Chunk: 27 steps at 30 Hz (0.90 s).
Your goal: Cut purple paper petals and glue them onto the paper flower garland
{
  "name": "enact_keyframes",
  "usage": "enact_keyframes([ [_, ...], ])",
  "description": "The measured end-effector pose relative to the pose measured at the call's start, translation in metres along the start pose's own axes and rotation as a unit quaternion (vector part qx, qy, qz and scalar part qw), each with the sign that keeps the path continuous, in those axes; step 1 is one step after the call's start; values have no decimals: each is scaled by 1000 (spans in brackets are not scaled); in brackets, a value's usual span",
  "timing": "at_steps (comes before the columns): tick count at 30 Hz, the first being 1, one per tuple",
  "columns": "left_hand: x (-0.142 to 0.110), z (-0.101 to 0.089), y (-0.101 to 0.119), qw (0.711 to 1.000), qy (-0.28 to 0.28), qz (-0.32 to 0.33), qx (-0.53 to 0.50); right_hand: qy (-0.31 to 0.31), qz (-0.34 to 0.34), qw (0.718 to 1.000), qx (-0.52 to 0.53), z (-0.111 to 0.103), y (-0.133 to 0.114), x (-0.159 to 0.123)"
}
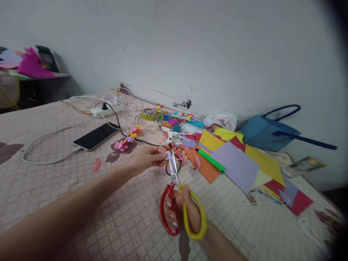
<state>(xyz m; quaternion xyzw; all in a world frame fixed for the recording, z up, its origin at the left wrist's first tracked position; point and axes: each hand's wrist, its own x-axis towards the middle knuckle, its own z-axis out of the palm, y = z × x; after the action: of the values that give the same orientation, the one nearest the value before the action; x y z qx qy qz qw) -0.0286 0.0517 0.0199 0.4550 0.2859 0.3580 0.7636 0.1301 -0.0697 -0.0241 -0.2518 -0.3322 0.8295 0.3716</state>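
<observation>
My left hand point(148, 158) pinches a small piece of lilac paper point(168, 155) between thumb and fingers. My right hand point(181, 208) grips a pair of scissors point(174, 175) with one red and one yellow handle, its fingers through the loops. The blades point away from me, with their tips beside the lilac piece; whether they touch it I cannot tell. Just beyond lie colourful paper scraps point(181, 152) and a white hot glue gun point(172, 135). Left of these rests a strip of pink, yellow and lilac paper flowers point(127, 139).
Coloured paper sheets point(236, 165) overlap on the right, with a green marker point(211, 160) on them. A blue bag point(269, 132) stands by the wall. To the left are a tablet-like device point(96, 136) on a cable, a power strip point(107, 109) and a tape roll point(149, 114).
</observation>
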Motion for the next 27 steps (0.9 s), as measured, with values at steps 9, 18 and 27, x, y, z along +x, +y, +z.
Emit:
enact_keyframes([
  [9, 0, -2, 2, 1000, 3, -7, 7, 54, -15, 998, -10, 1, 8, -1],
  [18, 3, -10, 4, 999, -17, -14, 45, 70, -31, 997, -14, 3, 15, -1],
  [27, 2, -14, 7, 997, -28, -13, 65, 76, -33, 997, -9, 3, 14, -1],
])
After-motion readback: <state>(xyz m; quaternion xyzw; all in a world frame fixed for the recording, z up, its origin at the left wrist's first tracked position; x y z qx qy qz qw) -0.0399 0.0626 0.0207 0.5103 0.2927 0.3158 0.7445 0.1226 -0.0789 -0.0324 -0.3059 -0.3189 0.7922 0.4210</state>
